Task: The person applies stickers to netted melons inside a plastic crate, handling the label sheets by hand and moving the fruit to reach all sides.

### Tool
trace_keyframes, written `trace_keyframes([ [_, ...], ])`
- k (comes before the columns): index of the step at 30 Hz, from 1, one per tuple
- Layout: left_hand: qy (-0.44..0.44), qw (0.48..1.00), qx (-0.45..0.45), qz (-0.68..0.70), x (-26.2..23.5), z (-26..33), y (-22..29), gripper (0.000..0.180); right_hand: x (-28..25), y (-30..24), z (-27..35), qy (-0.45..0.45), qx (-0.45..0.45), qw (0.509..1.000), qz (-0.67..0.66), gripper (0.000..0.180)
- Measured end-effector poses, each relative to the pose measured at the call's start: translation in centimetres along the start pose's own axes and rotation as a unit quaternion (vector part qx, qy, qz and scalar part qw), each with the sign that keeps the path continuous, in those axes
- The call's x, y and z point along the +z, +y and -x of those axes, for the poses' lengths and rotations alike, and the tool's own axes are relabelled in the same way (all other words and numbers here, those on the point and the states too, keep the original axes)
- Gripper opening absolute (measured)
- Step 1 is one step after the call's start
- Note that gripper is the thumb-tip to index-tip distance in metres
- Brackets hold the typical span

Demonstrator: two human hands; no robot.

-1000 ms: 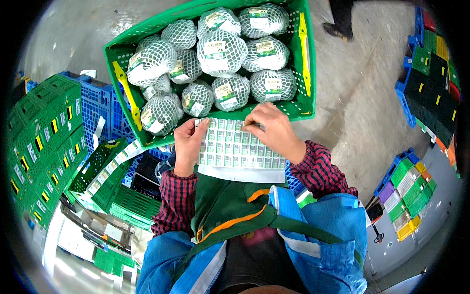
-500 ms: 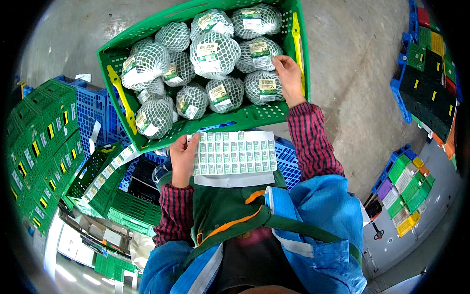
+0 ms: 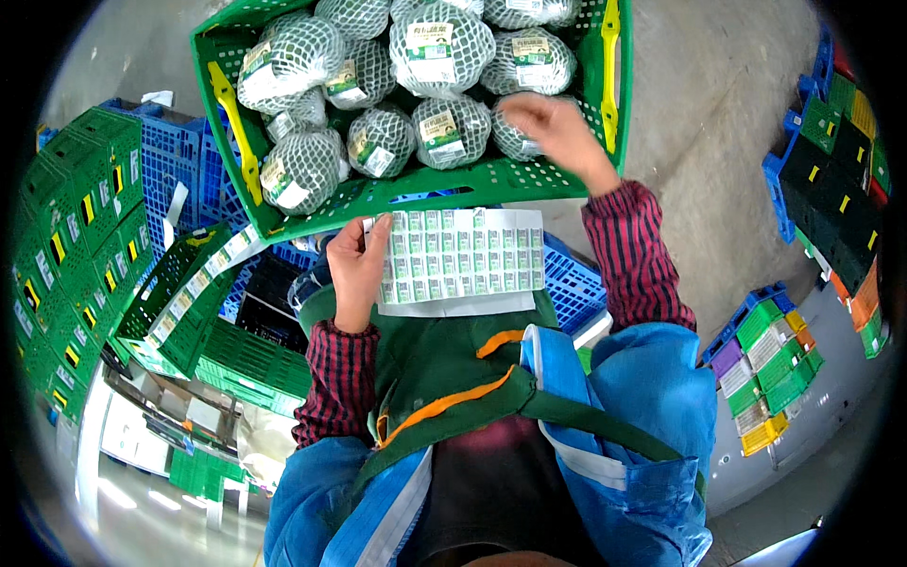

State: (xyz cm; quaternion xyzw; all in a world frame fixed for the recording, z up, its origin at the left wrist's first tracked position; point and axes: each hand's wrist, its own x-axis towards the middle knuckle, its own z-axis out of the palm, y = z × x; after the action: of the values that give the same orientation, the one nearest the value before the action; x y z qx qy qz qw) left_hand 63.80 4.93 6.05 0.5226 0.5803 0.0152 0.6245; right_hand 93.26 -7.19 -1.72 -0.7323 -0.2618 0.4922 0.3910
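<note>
A large green crate (image 3: 529, 192) with yellow handles holds several round pieces of produce (image 3: 442, 57) in white foam nets, each showing a green and white label. My left hand (image 3: 357, 279) pinches the left edge of a white sheet of small green-and-white stickers (image 3: 461, 255), held flat just in front of the crate. Over the crate's right end, my right hand (image 3: 559, 137) hovers at a netted piece (image 3: 511, 139) and partly covers it. Motion blurs its fingers, so I cannot tell whether they hold a sticker.
Stacked green crates (image 3: 80, 255) and blue plastic crates (image 3: 170, 170) stand at the left. A strip of labels (image 3: 196, 283) hangs by a tilted green crate (image 3: 156, 326). Blue pallets with coloured crates (image 3: 770, 364) sit at the right on the grey floor (image 3: 694, 123).
My right hand has left the label of a netted piece and come nearer, over the piece in front of it. The crate and sticker sheet appear higher in view.
</note>
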Motion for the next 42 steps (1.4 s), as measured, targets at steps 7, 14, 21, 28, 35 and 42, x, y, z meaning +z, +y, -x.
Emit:
trace_keyframes([
  [7,-0.016,0.999,0.0,0.032,0.5,-0.1,-0.5,0.017,4.1,-3.6,7.1,-0.167,-0.057,0.981,0.087,0.018],
  [14,-0.023,0.996,-0.032,0.082,0.4,-0.2,-3.0,0.017,3.1,-0.3,8.1,0.058,0.096,0.967,-0.23,0.005],
  [21,-0.13,0.99,-0.058,0.024,0.1,0.5,-4.0,0.02,-0.1,8.7,2.9,0.207,0.196,0.958,0.021,0.022],
  [28,-0.123,0.992,-0.022,-0.002,-0.7,1.7,-4.2,0.019,0.0,7.2,1.8,0.191,0.191,0.896,0.353,0.019],
  [35,-0.07,0.997,0.027,0.002,-1.5,2.2,-4.0,0.018,3.3,-1.0,5.7,-0.077,0.048,0.995,0.046,0.022],
  [42,-0.061,0.998,0.031,-0.009,-1.2,2.7,-3.0,0.018,8.1,-4.5,7.5,-0.236,-0.012,0.97,0.053,0.018],
])
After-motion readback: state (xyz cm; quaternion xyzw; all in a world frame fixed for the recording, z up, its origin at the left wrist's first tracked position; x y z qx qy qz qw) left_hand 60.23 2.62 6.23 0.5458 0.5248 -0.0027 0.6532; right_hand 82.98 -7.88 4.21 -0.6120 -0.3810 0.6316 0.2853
